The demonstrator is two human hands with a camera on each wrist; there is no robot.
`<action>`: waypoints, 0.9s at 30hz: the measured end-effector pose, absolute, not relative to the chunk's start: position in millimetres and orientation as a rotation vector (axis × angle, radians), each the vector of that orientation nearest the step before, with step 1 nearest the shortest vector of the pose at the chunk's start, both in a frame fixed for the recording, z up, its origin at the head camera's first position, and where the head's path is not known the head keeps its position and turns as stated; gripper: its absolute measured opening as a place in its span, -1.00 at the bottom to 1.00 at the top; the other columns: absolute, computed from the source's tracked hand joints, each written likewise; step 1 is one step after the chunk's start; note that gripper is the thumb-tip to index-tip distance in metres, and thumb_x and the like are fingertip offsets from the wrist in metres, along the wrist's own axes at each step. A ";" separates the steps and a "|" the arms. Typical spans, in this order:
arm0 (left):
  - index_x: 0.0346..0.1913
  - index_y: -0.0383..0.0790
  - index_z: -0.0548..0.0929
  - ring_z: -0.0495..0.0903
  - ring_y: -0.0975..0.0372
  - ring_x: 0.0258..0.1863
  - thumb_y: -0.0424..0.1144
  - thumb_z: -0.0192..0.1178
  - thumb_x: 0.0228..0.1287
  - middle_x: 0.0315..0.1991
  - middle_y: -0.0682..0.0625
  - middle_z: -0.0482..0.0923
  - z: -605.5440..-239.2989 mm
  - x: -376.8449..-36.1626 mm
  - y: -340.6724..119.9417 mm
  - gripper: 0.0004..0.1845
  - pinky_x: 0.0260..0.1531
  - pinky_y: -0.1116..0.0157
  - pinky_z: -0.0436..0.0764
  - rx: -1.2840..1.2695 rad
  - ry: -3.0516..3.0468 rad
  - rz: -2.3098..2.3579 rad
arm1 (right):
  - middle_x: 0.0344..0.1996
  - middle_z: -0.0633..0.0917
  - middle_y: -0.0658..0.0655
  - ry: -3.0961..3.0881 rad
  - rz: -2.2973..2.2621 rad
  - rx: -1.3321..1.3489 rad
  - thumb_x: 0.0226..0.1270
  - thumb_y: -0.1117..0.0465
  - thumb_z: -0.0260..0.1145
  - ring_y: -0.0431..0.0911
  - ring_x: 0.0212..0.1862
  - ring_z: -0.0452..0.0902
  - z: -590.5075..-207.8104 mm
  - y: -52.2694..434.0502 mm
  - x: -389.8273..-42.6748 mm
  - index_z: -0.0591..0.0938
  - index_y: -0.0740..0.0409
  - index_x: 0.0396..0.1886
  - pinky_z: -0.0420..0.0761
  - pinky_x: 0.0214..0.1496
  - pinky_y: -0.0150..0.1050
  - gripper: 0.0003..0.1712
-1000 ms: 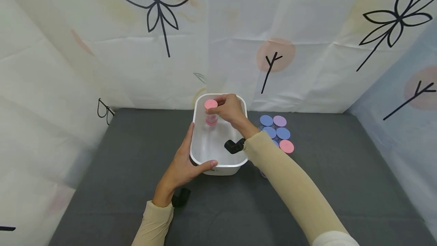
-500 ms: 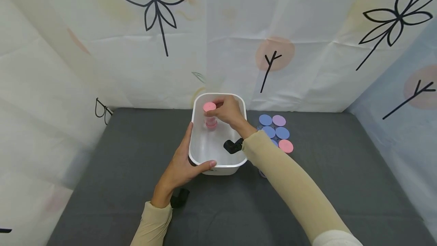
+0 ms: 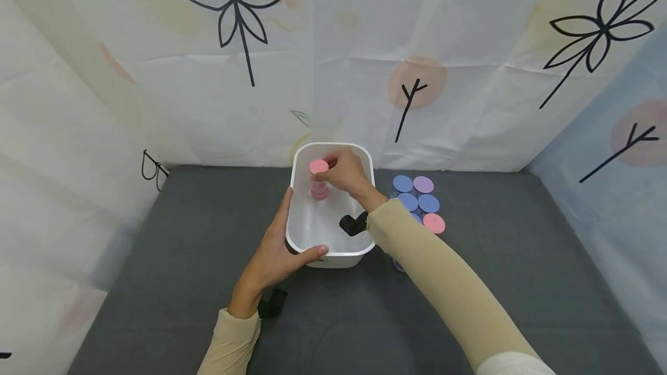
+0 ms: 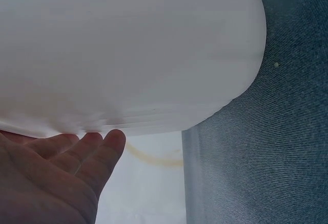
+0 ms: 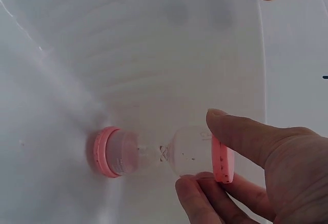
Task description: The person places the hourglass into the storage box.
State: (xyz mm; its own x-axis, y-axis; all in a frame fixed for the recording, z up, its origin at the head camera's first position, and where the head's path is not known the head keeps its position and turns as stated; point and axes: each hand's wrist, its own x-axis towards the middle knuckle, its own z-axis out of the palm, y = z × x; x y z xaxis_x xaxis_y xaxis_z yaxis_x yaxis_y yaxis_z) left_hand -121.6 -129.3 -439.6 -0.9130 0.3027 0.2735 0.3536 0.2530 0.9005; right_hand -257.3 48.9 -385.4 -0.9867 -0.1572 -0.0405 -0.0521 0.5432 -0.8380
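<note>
A white plastic tub (image 3: 297, 236) stands on the grey table. Inside it, at the far end, a pink-capped hourglass (image 3: 319, 178) stands upright, and my right hand (image 3: 344, 172) pinches its top cap. In the right wrist view the hourglass (image 5: 164, 155) rests its lower cap on the tub floor (image 5: 169, 55), with thumb and fingers of the right hand (image 5: 241, 172) round the upper cap. My left hand (image 3: 276, 253) holds the tub's near left corner, thumb over the rim. The left wrist view shows the tub wall (image 4: 128, 55) against the left hand's fingers (image 4: 77, 157).
A cluster of blue, purple and pink round caps (image 3: 419, 201) sits on the table right of the tub. A black elbow-shaped piece (image 3: 352, 224) shows inside the tub by my right wrist, another black piece (image 3: 271, 304) by my left wrist. Printed fabric walls enclose the table.
The right hand has lowered the hourglass slightly deeper into the tub's far end. The left hand keeps its hold on the tub corner.
</note>
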 end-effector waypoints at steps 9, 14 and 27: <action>0.66 0.10 -0.27 0.27 0.11 0.42 -0.10 0.58 0.06 0.63 -0.04 -0.08 -438.6 -121.3 -129.9 0.34 0.26 -0.14 0.38 -0.638 -2.462 -1.774 | -0.27 0.75 0.21 2.698 -1.378 -0.193 0.07 0.28 0.60 -0.06 -0.24 0.59 -388.1 47.7 -258.5 0.73 0.34 -0.11 0.54 -0.19 -0.30 -0.61; 0.66 0.08 -0.26 0.28 0.10 0.42 -0.09 0.57 0.06 0.63 -0.05 -0.08 -437.9 -120.7 -129.6 0.33 0.26 -0.14 0.37 -0.626 -2.472 -1.777 | -0.23 0.75 0.22 2.714 -1.347 -0.206 0.09 0.30 0.59 -0.03 -0.20 0.60 -387.6 47.9 -258.4 0.72 0.34 -0.07 0.57 -0.17 -0.26 -0.60; 0.66 0.07 -0.26 0.27 0.11 0.43 -0.09 0.58 0.05 0.63 -0.05 -0.08 -438.4 -119.6 -129.4 0.34 0.29 -0.13 0.35 -0.603 -2.477 -1.779 | -0.19 0.74 0.25 2.666 -1.379 -0.190 0.10 0.35 0.56 -0.01 -0.16 0.61 -389.2 47.5 -259.5 0.71 0.37 -0.04 0.59 -0.11 -0.23 -0.59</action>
